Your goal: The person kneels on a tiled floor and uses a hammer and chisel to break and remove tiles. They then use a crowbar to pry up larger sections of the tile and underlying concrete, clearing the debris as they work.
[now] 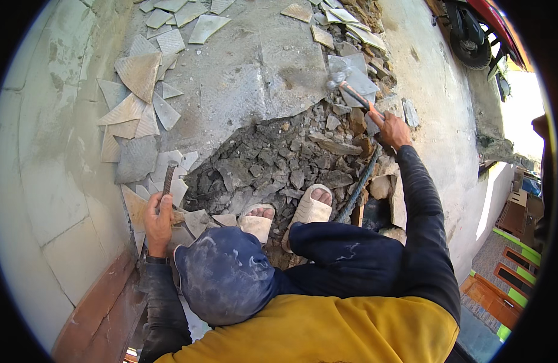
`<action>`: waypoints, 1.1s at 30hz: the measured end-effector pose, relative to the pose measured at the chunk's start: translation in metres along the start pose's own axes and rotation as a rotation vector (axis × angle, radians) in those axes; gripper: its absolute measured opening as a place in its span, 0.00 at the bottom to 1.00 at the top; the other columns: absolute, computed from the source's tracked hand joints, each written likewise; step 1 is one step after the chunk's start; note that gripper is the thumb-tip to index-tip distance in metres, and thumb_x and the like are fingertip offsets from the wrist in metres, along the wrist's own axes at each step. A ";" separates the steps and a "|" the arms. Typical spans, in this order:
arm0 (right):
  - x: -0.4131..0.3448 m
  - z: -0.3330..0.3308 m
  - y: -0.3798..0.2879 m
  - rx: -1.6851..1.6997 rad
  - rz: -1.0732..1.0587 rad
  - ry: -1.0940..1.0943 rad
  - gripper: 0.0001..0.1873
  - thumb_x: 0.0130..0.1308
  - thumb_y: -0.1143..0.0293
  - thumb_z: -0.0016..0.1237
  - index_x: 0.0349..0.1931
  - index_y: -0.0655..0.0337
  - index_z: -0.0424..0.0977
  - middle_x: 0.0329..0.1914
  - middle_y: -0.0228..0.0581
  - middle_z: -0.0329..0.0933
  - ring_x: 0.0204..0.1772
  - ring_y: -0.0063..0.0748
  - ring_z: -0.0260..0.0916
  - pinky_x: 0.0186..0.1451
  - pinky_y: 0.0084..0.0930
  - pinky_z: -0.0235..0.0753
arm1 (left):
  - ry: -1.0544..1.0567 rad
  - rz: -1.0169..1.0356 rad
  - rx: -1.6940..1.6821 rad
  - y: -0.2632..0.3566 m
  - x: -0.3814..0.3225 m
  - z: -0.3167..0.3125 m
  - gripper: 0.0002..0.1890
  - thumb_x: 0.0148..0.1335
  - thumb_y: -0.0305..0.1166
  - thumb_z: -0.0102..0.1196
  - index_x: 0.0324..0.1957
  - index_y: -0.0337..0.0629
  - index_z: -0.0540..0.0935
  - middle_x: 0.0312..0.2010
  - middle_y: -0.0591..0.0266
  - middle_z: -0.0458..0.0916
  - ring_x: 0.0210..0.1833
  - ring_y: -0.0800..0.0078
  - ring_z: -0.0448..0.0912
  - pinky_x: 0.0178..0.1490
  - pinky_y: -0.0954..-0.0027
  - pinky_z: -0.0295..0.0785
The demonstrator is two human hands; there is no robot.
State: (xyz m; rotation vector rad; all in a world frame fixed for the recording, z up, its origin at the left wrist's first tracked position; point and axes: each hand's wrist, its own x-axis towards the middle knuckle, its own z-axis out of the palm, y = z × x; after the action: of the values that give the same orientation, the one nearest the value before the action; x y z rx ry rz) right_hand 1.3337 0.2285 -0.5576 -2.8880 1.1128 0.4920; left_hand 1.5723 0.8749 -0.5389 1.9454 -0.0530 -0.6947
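Observation:
My left hand grips a short ribbed steel bar, its flattened top pointing up, over broken tile pieces at the left. My right hand is closed around the dark and orange handle of a hammer. The hammer's head is blurred and lies over grey tile pieces at the upper right. Between my hands, broken concrete rubble fills a hollow beside the remaining concrete slab. My sandalled feet stand at the hollow's near side.
A longer ribbed steel bar leans across the rubble beside a dark hole. Broken tiles are heaped along the left and at the top. A pale tiled wall rises at the left. A motorcycle wheel is at the upper right.

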 end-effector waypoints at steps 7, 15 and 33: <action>-0.011 -0.038 0.058 0.154 0.225 0.030 0.47 0.70 0.23 0.39 0.32 0.70 0.79 0.27 0.59 0.82 0.32 0.55 0.83 0.37 0.48 0.80 | -0.009 0.120 -0.288 0.022 0.028 0.006 0.16 0.81 0.42 0.51 0.54 0.38 0.74 0.40 0.61 0.83 0.41 0.77 0.80 0.46 0.74 0.76; -0.152 -0.009 -0.076 1.437 0.487 -0.080 0.22 0.77 0.41 0.49 0.37 0.50 0.68 0.17 0.20 0.63 0.14 0.13 0.56 0.14 0.18 0.56 | -0.239 0.430 -0.421 0.097 0.139 0.102 0.08 0.75 0.27 0.52 0.52 0.42 0.72 0.52 0.54 0.86 0.52 0.77 0.81 0.55 0.72 0.77; -0.208 -0.066 -0.094 1.477 0.425 0.130 0.10 0.72 0.64 0.53 0.40 0.62 0.73 0.16 0.29 0.68 0.15 0.20 0.62 0.18 0.20 0.63 | -0.178 0.746 0.210 0.171 0.294 0.238 0.16 0.64 0.45 0.68 0.41 0.43 0.86 0.37 0.57 0.89 0.42 0.62 0.87 0.49 0.61 0.80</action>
State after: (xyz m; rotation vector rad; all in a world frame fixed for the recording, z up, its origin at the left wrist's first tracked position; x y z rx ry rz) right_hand 1.2689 0.4264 -0.4444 -1.4081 1.2611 -0.4177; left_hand 1.7451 0.5018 -0.5994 1.8562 -0.9413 -0.3600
